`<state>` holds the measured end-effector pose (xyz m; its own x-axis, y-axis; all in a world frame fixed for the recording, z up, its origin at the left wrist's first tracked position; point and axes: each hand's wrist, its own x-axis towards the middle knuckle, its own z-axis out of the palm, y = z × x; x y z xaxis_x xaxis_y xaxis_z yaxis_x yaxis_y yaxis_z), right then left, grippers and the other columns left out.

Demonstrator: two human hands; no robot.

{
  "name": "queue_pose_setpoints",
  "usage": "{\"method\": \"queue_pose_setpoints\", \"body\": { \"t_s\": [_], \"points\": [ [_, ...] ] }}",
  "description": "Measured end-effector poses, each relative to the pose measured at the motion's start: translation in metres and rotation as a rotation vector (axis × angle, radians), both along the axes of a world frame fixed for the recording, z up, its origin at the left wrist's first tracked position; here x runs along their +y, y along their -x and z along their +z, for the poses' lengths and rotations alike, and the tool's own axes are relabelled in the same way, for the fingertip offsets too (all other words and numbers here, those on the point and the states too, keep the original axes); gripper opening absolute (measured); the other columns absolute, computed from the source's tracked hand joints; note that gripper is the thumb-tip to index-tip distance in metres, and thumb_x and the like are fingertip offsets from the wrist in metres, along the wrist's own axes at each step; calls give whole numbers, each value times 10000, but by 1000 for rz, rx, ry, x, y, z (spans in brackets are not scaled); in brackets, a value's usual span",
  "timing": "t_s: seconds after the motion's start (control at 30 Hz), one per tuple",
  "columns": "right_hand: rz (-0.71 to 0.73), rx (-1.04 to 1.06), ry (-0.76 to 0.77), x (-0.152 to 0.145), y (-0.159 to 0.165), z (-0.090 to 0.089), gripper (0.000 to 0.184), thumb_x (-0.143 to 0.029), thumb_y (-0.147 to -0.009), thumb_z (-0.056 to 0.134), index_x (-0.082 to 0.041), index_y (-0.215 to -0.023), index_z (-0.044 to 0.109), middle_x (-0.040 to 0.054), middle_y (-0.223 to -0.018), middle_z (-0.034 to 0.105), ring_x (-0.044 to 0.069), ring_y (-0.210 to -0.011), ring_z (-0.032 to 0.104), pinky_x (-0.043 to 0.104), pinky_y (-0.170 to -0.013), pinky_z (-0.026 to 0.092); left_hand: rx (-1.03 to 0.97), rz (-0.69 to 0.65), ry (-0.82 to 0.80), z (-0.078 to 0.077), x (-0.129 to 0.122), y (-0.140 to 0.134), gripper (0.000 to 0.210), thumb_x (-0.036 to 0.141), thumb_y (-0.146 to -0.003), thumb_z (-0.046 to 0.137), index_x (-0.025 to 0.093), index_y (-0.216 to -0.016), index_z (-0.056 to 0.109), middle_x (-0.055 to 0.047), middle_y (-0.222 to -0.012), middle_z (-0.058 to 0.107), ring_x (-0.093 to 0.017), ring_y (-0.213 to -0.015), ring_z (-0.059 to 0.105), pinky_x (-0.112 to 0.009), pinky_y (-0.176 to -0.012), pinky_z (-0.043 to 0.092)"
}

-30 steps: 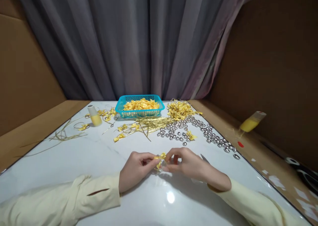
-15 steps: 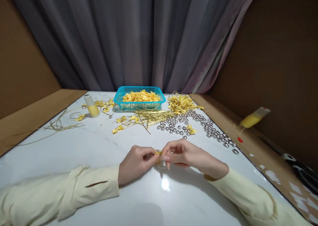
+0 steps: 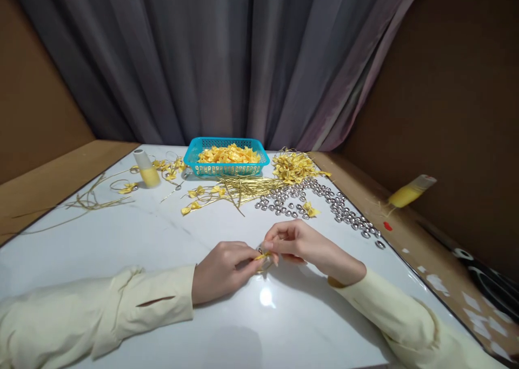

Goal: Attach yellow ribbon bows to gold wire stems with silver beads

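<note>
Between the thumb and forefinger of my left hand, a small yellow ribbon bow is pinched just above the white tabletop. A thin gold cord curves below it. Close to the bow's top, a small silver bead shows by the fingertips. My right hand meets the left from the right, its thumb and forefinger pressed together over the bow; what they grip is hidden. Beyond the hands lie scattered silver beads, one loose yellow bow and a bundle of gold cords.
A blue basket full of yellow bows stands at the back, with a pile of corded bows right of it. Yellow glue bottles stand at left and lie at right. Black scissors and paper scraps lie right.
My right fingertips have risen slightly and sit higher over the bow, which shows more plainly. My left hand keeps its pinch. The view has shifted a little.
</note>
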<state>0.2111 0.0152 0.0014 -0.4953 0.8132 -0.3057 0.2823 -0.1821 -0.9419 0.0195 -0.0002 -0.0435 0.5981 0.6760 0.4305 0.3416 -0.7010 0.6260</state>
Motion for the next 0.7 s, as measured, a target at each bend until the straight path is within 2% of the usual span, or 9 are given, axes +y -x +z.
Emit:
{"method": "queue_pose_setpoints", "body": {
  "t_s": [0.23,0.43,0.7],
  "points": [
    [-17,-66,-40,0,-3,0,285,-382,-676,727,-130,-647,598,-25,-481,585,22,-312,326,176,-328,225,-29,21,-24,-1,1,0,242,199,-885,484,126,-809,702,-42,-627,655,-98,-507,532,-185,-511,420],
    [40,-136,-100,-5,-3,-3,265,-361,-694,713,-144,-615,583,-40,-464,557,31,-317,376,163,-330,270,-37,31,-22,-2,0,-1,249,209,-888,478,130,-803,699,-38,-627,655,-95,-507,532,-185,-516,429],
    [190,-222,-63,-13,-6,1,257,-317,-732,666,-146,-572,559,-33,-483,547,40,-356,403,163,-361,294,-23,54,-12,-3,1,-1,247,200,-878,484,122,-778,697,-43,-636,663,-94,-507,526,-186,-517,421]
  ]
}}
